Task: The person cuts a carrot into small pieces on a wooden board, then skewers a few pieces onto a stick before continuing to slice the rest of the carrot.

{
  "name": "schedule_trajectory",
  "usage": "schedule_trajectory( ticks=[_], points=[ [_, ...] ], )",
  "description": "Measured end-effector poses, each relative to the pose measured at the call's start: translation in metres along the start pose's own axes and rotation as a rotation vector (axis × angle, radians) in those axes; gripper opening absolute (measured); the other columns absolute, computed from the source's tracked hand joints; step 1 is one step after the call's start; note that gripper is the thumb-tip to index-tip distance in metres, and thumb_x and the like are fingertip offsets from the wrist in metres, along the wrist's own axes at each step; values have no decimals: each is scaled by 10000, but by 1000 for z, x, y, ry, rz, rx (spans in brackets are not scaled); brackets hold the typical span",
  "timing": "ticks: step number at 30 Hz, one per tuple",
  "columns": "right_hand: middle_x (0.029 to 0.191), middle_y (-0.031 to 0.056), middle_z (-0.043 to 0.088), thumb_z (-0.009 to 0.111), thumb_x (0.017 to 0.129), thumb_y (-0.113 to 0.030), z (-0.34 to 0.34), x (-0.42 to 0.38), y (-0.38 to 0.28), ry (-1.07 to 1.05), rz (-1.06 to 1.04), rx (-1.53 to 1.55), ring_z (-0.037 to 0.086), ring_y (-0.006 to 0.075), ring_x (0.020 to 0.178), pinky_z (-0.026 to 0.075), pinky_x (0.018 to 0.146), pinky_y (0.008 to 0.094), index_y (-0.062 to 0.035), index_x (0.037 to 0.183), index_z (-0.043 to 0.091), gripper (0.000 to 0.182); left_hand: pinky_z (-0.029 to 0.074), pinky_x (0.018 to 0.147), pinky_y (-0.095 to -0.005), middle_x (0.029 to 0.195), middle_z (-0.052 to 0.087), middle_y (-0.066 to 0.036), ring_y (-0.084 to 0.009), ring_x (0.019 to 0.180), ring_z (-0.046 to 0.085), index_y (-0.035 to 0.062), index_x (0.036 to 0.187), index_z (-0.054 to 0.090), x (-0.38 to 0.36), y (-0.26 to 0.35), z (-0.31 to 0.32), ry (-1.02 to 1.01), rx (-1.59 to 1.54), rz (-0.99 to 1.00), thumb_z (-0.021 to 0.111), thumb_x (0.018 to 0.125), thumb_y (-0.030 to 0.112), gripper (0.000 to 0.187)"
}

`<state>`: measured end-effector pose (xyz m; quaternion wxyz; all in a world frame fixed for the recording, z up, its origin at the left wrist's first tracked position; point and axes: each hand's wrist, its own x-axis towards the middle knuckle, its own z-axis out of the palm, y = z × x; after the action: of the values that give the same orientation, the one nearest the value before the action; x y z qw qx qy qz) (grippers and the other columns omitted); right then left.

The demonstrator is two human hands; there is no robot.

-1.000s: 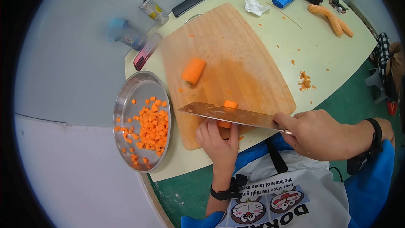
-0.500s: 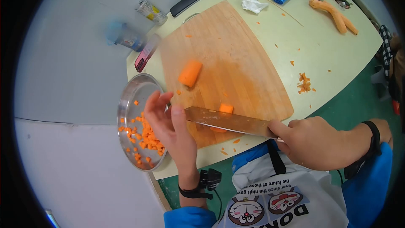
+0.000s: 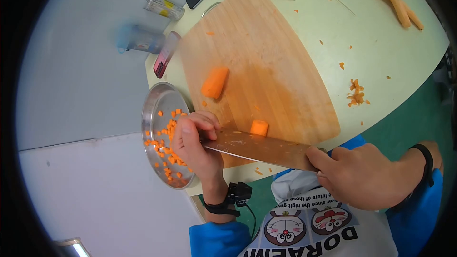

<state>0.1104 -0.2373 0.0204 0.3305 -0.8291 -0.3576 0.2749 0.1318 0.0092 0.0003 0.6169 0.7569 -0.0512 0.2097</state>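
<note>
Right hand: gripping the handle of the kitchen knife, fingers wrapping closed around it.
Left hand: hovering partly over the steel basin, fingers curling together at the blade's far end; whether they are pinching it, I cannot tell.
Short carrot piece: lying on the cutting board, just beyond the blade.
Larger carrot chunk: resting farther up the board.
Carrot cubes: sitting inside the basin.
Desk: carrying the board, peelings lying to its right.
</note>
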Motion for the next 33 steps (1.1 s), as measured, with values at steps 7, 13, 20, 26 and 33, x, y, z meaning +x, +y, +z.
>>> schedule_trajectory(
  ticks=[7, 13, 20, 26, 33],
  points=[
    [585, 175, 544, 557, 712, -49, -2, 7, 0, -47, 45, 18, 582, 310, 460, 443, 356, 387, 66, 956, 444, 293, 336, 611, -287, 543, 378, -29, -172, 594, 405, 75, 659, 444, 3, -7, -1, -11, -18, -43, 349, 956, 299, 384],
    [608, 178, 538, 590, 659, -50, -8, 8, 2, -38, 2, -35, 573, 295, 451, 437, 352, 376, 77, 1021, 455, 406, 338, 525, -261, 545, 420, -61, -172, 560, 444, 12, 631, 448, 5, -14, -2, 4, -110, 11, 392, 945, 247, 396],
    [587, 155, 524, 578, 670, -50, -10, 10, 3, -10, 6, -33, 578, 282, 463, 442, 361, 366, 65, 995, 470, 362, 338, 523, -255, 549, 425, -63, -172, 558, 446, 10, 629, 453, 5, -13, -1, 15, -111, 11, 392, 945, 248, 400],
    [574, 149, 516, 575, 671, -50, -12, 11, 3, -13, 11, -44, 575, 284, 457, 442, 360, 365, 54, 978, 478, 339, 329, 510, -252, 544, 426, -64, -168, 550, 446, 11, 609, 451, 5, -11, 0, 21, -84, -6, 393, 942, 238, 407],
    [566, 149, 506, 567, 683, -48, -10, 10, 6, -38, 33, 36, 567, 288, 446, 437, 354, 371, 41, 947, 468, 296, 319, 502, -256, 545, 446, -74, -162, 542, 439, 6, 585, 456, 8, -8, 2, -38, -64, -33, 402, 926, 187, 390]
  ],
)
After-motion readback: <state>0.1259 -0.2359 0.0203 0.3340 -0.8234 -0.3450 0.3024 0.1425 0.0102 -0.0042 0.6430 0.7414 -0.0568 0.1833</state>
